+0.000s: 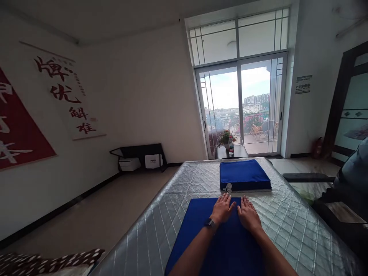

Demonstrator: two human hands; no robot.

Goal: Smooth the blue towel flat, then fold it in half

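Directly in front of me a flat blue cloth piece (227, 245) lies on the silver quilted table cover (143, 230). My left hand (222, 209), with a watch on its wrist, rests palm down near the cloth's far edge, fingers stretched out. Beside it my right hand (248, 212) lies flat on the same edge, its fingers also extended. The two thumbs point toward each other with a small gap between. Just beyond my fingertips sits a neat stack of folded blue cloth (244, 172), with white tags (228, 188) at its near left corner.
Past the table's far end stand a small dark table (237, 152) with a bottle (231, 145) and a potted plant (225, 138), before sliding glass doors (240, 103). White boxes (153, 161) stand by the left wall. Dark seating (350, 191) is at right.
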